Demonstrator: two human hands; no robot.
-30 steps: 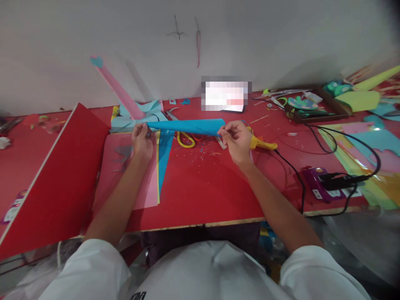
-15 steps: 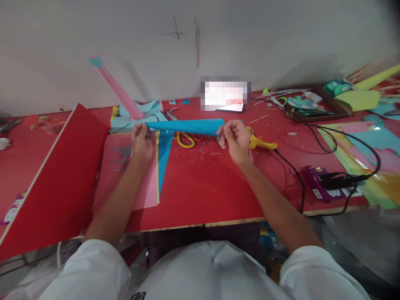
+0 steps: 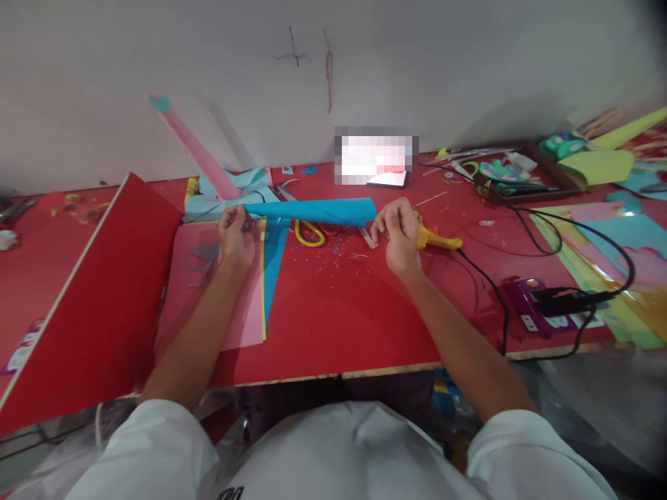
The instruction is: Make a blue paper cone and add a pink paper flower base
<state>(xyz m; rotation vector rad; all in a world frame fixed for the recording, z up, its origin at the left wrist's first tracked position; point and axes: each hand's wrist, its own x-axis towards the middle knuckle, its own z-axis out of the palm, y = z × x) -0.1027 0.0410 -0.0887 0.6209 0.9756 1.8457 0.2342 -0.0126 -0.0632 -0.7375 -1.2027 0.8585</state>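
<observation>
A blue rolled paper cone [image 3: 317, 210] lies level above the table, its narrow end to the left and its wide end to the right. My left hand [image 3: 237, 232] pinches the narrow end between thumb and fingers. Just off the wide end is my right hand [image 3: 397, 232], fingers loosely curled and apart, with nothing visible in them. Beneath the cone are yellow-handled scissors [image 3: 309, 235], partly covered by it. Pink paper sheets [image 3: 242, 305] lie under my left forearm, with a blue sheet [image 3: 273, 267] beside them. Behind my right hand is a yellow glue gun [image 3: 440, 240].
A pink paper cone [image 3: 201, 156] with a blue tip leans over light blue paper. A red board [image 3: 104, 298] stands tilted at left. To the right are a purple power strip [image 3: 526, 305] with black cables, a dark tray [image 3: 552, 167] and coloured papers [image 3: 633, 236]. A blurred screen [image 3: 376, 156] stands at the back.
My right hand has drawn slightly right, off the cone's wide end, and its fingers have loosened. My left hand and the cone have hardly moved.
</observation>
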